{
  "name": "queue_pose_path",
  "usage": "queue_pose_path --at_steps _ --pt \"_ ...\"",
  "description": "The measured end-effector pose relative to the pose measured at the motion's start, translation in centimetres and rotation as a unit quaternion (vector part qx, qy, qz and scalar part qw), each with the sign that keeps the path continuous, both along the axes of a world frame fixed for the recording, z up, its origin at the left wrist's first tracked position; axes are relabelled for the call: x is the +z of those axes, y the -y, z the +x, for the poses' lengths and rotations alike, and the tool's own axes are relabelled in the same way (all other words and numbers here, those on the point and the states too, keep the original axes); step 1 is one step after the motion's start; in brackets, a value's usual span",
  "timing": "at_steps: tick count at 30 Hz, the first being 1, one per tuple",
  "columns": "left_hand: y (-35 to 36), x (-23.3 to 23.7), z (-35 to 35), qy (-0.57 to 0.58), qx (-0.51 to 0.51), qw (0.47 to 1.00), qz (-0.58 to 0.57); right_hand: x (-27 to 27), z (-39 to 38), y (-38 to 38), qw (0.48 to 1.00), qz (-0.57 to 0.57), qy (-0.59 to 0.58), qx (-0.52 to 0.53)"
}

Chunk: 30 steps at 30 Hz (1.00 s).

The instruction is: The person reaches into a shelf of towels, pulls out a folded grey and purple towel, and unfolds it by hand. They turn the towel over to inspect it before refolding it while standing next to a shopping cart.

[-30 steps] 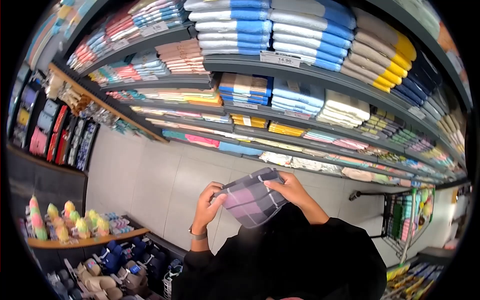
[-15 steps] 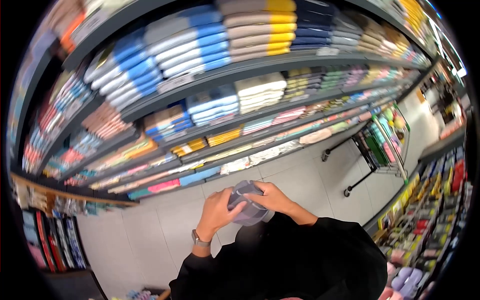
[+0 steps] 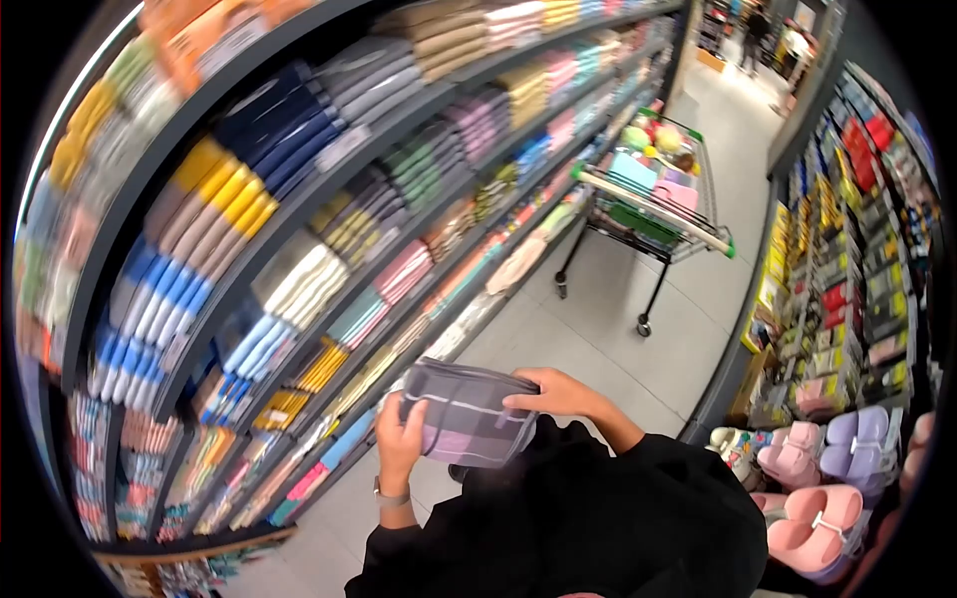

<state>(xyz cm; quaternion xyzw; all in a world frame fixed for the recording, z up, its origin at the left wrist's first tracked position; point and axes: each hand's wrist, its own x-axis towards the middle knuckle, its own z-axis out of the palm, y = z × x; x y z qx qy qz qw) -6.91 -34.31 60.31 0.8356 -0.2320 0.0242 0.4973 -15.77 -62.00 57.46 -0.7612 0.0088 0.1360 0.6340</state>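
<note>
A folded plaid towel (image 3: 469, 414), grey and purple with thin white lines, is held out flat in front of my black top. My left hand (image 3: 401, 434) grips its left edge, thumb on the upper face and fingers underneath. At the right edge, my right hand (image 3: 553, 392) pinches the towel near its top corner, with the thumb in front. A watch (image 3: 391, 495) sits on my left wrist. The towel's underside and the fingertips beneath it are hidden.
Shelves of folded towels (image 3: 399, 269) run along the left. A shopping cart (image 3: 653, 189) full of colourful goods stands ahead in the aisle. Hanging packages (image 3: 837, 289) line the right side, with pink slippers (image 3: 812, 523) below. People (image 3: 755, 40) are at the far end.
My view has turned right, bringing the cart nearer the middle. The towel, earlier bunched between both hands, is now spread wider and flatter, with my hands farther apart.
</note>
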Motion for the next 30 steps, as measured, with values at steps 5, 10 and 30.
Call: queue_pose_path --at_steps 5,10,30 --pt "10.3 -1.3 -1.4 -0.071 0.031 0.986 -0.144 -2.2 -5.4 8.8 0.931 0.337 0.045 -0.135" --pt "18.2 -1.7 -1.5 -0.123 -0.053 0.97 -0.203 -5.1 -8.3 11.9 0.878 0.454 -0.01 -0.149" --pt "40.8 -5.3 12.7 -0.184 -0.082 0.952 -0.229 -2.1 4.2 26.4 0.816 0.32 0.1 -0.472"
